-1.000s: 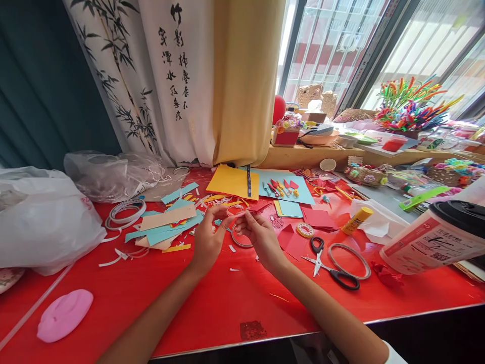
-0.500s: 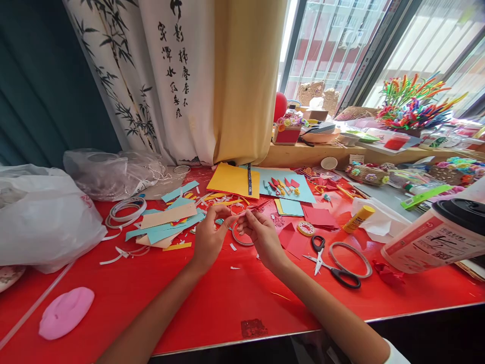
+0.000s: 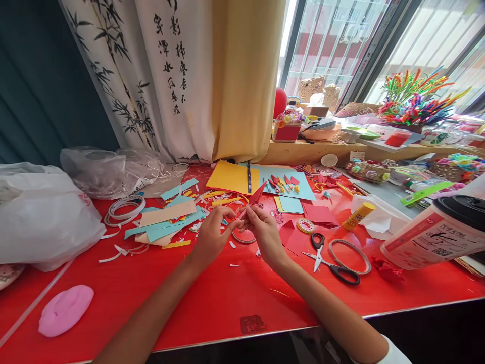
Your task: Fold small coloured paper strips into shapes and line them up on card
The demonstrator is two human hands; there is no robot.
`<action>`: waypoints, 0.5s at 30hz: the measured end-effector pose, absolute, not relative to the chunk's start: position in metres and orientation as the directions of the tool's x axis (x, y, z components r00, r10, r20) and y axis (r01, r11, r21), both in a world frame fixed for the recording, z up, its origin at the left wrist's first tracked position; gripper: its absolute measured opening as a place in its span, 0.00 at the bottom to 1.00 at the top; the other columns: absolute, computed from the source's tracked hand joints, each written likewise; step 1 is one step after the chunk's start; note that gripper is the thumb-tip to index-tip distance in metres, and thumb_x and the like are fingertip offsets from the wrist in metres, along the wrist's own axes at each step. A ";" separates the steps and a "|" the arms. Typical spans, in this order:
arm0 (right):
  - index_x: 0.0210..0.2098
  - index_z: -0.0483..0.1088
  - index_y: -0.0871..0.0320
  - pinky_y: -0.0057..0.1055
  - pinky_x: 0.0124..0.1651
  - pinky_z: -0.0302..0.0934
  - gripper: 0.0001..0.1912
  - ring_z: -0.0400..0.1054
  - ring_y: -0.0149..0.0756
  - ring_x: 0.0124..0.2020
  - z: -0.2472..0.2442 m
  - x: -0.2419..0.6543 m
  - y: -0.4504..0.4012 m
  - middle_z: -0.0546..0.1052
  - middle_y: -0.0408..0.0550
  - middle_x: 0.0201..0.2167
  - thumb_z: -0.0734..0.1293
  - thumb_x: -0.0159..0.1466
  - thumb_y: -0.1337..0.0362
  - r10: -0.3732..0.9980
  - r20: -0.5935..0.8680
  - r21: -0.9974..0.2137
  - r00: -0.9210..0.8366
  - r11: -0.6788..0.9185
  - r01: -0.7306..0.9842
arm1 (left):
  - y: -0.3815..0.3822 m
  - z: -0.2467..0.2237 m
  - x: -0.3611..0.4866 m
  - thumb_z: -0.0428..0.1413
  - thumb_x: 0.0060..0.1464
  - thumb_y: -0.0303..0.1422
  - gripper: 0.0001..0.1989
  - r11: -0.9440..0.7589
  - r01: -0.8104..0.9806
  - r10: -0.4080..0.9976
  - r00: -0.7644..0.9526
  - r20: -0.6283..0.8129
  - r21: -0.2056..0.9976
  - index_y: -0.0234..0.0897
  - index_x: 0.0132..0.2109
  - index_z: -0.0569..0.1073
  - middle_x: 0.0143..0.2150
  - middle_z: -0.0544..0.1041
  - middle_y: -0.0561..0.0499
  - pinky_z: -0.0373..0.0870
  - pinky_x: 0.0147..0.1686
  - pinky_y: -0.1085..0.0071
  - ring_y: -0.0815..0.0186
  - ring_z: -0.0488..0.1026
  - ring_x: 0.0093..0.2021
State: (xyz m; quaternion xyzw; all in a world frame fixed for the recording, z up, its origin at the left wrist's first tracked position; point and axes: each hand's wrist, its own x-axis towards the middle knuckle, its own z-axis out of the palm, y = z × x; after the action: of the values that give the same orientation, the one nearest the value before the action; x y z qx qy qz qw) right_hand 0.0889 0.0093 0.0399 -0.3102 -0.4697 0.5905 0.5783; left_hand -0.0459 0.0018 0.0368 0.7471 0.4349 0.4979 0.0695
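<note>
A small folded piece of red paper (image 3: 257, 195) rises in a point between my fingers, above the middle of the red table. My right hand (image 3: 265, 235) pinches it between thumb and fingers. From the other side, my left hand (image 3: 212, 231) closes thumb and forefinger on its lower end, which my fingers partly hide. Below them lies a roll of tape (image 3: 244, 240), half covered by my hands. Black-handled scissors (image 3: 326, 260) rest partly open to the right, near sheets of red paper (image 3: 320, 215).
Cut strips of blue and tan paper (image 3: 168, 216) lie left of my hands. A glue stick (image 3: 359, 217), a tape ring (image 3: 350, 256) and a large lidded cup (image 3: 435, 232) stand or lie at right. A white plastic bag (image 3: 45, 217) and pink clay (image 3: 66, 310) are at left.
The red paper's pointed end now stands up higher above my right fingers. My left fingers have closed in nearer to my right hand. The view has shifted slightly.
</note>
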 end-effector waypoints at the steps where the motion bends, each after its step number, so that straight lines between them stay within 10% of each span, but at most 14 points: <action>1: 0.26 0.69 0.58 0.27 0.29 0.61 0.13 0.64 0.27 0.21 0.040 0.089 0.009 0.71 0.43 0.22 0.64 0.57 0.55 0.974 0.180 -0.915 -0.140 0.114 -0.386 | 0.002 0.037 -0.046 0.51 0.54 0.32 0.04 -0.614 0.582 0.722 0.143 0.677 0.532 0.40 0.38 0.65 0.35 0.70 0.53 0.66 0.38 0.71 0.68 0.69 0.37; 15: 0.25 0.67 0.57 0.30 0.29 0.61 0.13 0.65 0.30 0.21 0.043 0.091 0.010 0.69 0.42 0.19 0.62 0.58 0.54 0.964 0.224 -0.941 -0.143 0.175 -0.291 | 0.007 0.039 -0.053 0.52 0.53 0.30 0.05 -0.676 0.585 0.657 0.202 0.727 0.448 0.39 0.38 0.64 0.35 0.67 0.51 0.65 0.40 0.69 0.66 0.66 0.38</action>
State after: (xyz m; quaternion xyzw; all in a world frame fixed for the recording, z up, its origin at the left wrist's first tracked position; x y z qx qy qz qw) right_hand 0.0907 0.0097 0.0428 -0.3267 -0.5154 0.5529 0.5674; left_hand -0.0530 0.0072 0.0385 0.7743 0.4011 0.4881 0.0365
